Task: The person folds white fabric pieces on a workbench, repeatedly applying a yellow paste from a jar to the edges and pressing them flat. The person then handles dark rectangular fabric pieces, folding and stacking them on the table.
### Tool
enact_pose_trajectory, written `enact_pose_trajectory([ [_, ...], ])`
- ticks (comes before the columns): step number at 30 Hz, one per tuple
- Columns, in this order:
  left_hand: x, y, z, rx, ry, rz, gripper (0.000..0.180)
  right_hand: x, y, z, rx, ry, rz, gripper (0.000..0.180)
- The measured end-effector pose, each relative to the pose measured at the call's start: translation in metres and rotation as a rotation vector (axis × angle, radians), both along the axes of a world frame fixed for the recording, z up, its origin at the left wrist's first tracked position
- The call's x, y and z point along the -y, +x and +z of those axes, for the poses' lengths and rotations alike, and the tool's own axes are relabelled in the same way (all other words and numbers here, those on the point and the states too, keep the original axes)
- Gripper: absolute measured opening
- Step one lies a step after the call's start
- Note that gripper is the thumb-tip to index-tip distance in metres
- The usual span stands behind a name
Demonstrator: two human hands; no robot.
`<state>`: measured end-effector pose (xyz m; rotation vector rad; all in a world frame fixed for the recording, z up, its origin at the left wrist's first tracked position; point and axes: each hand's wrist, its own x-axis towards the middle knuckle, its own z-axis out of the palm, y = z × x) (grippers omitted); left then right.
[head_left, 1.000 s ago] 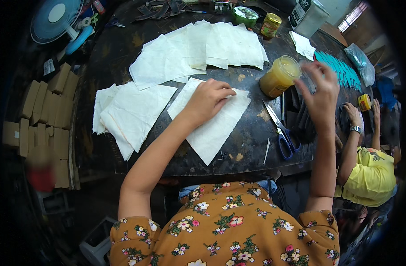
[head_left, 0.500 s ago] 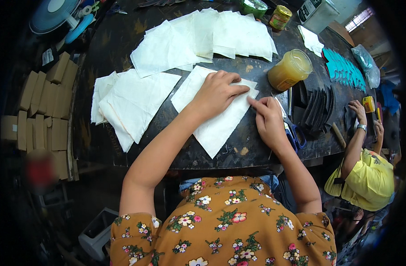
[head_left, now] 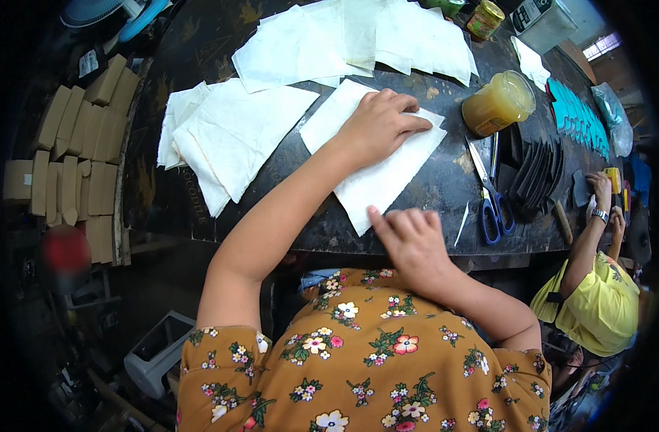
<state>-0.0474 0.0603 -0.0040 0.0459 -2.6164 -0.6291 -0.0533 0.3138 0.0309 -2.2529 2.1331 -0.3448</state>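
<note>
White cloth (head_left: 376, 181) lies by the table's (head_left: 448, 189) near edge in the head view; the right hand (head_left: 414, 243), earlier at its right side, is half-open by its near corner, contact unclear; the left hand (head_left: 382, 128), loosely curled, rests on it

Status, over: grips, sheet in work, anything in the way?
Left grip resting on white sheet. Right grip at its near corner. Blue-handled scissors right, apart from sheet.

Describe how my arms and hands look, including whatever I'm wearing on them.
Your left hand and right hand are ungloved, with bare forearms. Both short sleeves are mustard-brown, with a floral print in white, pink and green.
</note>
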Motion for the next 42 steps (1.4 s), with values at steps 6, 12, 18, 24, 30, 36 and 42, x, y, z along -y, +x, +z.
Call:
enact_pose_trajectory([
  [6, 0.0, 0.0, -0.001, 0.015, -0.013, 0.003, 0.033, 0.004, -0.001, 0.016, 0.31, 0.002, 0.215, 0.05],
  [12, 0.001, 0.0, 0.002, 0.03, -0.003, -0.001, 0.032, 0.016, -0.021, 0.026, 0.097, -0.099, -0.1, 0.057],
  [18, 0.001, 0.001, 0.004, 0.051, 0.02, -0.002, 0.034, 0.004, -0.027, 0.027, 0.385, -0.022, 0.098, 0.058],
  [24, 0.0, 0.002, 0.005, 0.05, 0.001, 0.011, 0.043, 0.017, -0.067, 0.003, -0.027, -0.08, -0.191, 0.056],
  [30, -0.001, -0.001, 0.002, 0.012, -0.001, 0.043, 0.044, 0.031, -0.103, -0.009, -0.164, -0.123, -0.353, 0.057],
  [36, 0.006, -0.004, 0.011, 0.018, 0.023, 0.031, 0.023, 0.038, -0.132, -0.007, -0.087, -0.232, -0.43, 0.051],
  [42, 0.01, -0.013, 0.016, -0.041, -0.058, 0.032, 0.012, 0.041, -0.135, 0.009, 0.583, -0.364, -0.501, 0.063],
])
